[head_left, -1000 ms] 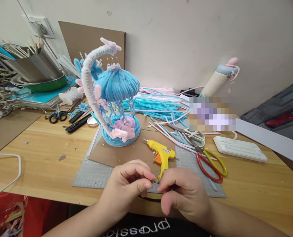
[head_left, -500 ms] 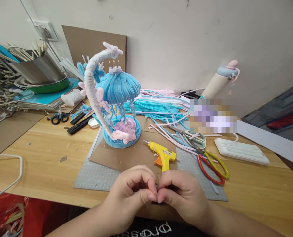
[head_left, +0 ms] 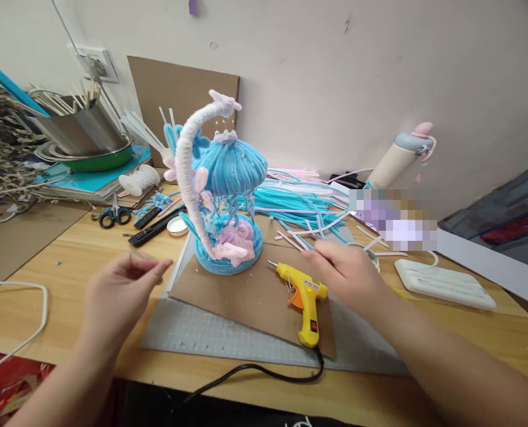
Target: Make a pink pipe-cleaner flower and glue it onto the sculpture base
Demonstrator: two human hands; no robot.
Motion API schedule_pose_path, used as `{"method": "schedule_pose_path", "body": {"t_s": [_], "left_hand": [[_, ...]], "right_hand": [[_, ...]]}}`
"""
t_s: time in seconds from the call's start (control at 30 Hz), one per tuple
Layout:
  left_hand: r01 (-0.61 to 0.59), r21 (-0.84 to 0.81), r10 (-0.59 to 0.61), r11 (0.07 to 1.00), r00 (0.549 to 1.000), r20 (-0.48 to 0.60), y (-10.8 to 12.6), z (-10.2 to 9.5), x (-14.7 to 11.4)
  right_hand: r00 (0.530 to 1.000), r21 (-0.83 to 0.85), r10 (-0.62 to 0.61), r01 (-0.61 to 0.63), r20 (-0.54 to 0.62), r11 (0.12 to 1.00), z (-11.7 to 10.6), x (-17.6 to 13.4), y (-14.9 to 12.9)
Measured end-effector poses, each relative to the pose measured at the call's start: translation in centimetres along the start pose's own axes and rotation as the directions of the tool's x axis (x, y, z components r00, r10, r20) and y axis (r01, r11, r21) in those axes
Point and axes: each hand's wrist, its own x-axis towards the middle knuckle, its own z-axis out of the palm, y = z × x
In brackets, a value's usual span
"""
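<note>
My left hand (head_left: 124,290) is over the left part of the table, thumb and fingers pinched together; whatever may be between them is too small to see. My right hand (head_left: 346,270) is closed over the ends of pink and blue pipe cleaners (head_left: 290,240); its grip is hidden. Between the hands stands a pipe-cleaner jellyfish lamp, with a blue pleated shade (head_left: 232,169) hung from a white curved stem (head_left: 186,160) on a round blue base (head_left: 228,267). A yellow glue gun (head_left: 306,290) lies on cardboard (head_left: 232,296), just left of my right forearm.
Under the cardboard is a grey cutting mat (head_left: 170,332). Black scissors (head_left: 115,213), a box cutter (head_left: 152,231) and a thread spool (head_left: 139,179) lie left. A white power strip (head_left: 444,284) and a bottle (head_left: 394,157) are right. The glue gun's black cord (head_left: 255,369) crosses the front edge.
My hands, pinched together at the front, have parted: the left went left, the right went forward and right to the pipe cleaners. The view has shifted slightly, uncovering the glue gun's handle.
</note>
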Motion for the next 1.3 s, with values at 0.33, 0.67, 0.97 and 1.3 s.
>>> {"method": "schedule_pose_path", "body": {"t_s": [0.33,0.67,0.97,1.3], "left_hand": [[-0.018,0.581,-0.046,0.814,0.994,0.094,-0.2,-1.0,9.2],[-0.272,0.397,0.219,0.877,0.96,0.174,-2.7,2.6,9.0],[-0.35,0.314,0.243,0.883,0.911,0.333,-3.2,3.0,8.4],[-0.315,0.349,0.198,0.883,0.923,0.331,-3.0,2.2,8.3]], "right_hand": [[0.937,-0.494,-0.006,0.19,0.35,0.849,5.8,9.2,3.3],[0.968,-0.379,0.076,0.021,0.24,0.925,4.6,6.1,-0.2],[0.955,-0.006,0.115,-0.117,0.274,0.993,6.9,0.7,-7.4],[0.919,-0.162,0.149,-0.094,0.364,0.982,8.3,-1.3,-9.6]]}}
